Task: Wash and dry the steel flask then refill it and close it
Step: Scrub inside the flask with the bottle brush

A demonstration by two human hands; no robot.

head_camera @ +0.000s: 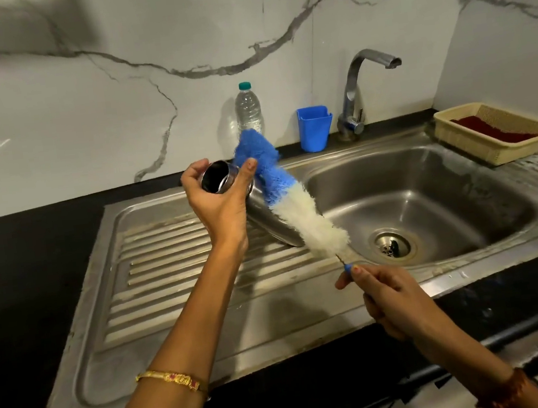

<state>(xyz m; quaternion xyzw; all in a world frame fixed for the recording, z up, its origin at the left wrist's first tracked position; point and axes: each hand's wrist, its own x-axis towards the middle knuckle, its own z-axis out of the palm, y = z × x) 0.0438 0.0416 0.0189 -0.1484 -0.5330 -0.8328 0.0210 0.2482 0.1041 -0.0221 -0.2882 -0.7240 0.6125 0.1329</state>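
My left hand (223,202) grips the neck of the steel flask (271,223), which is tilted over the drainboard with its open mouth facing me. My right hand (387,294) holds the handle of a long bottle brush (295,210) with a blue tip and white bristles. The brush lies alongside the outside of the flask, its blue end up by the flask's mouth. No flask lid is in view.
The steel sink basin (445,189) with its drain (392,245) lies to the right, the tap (360,91) behind it. A clear water bottle (248,111) and blue cup (314,128) stand at the wall. A beige basket (494,132) holds a red cloth at far right.
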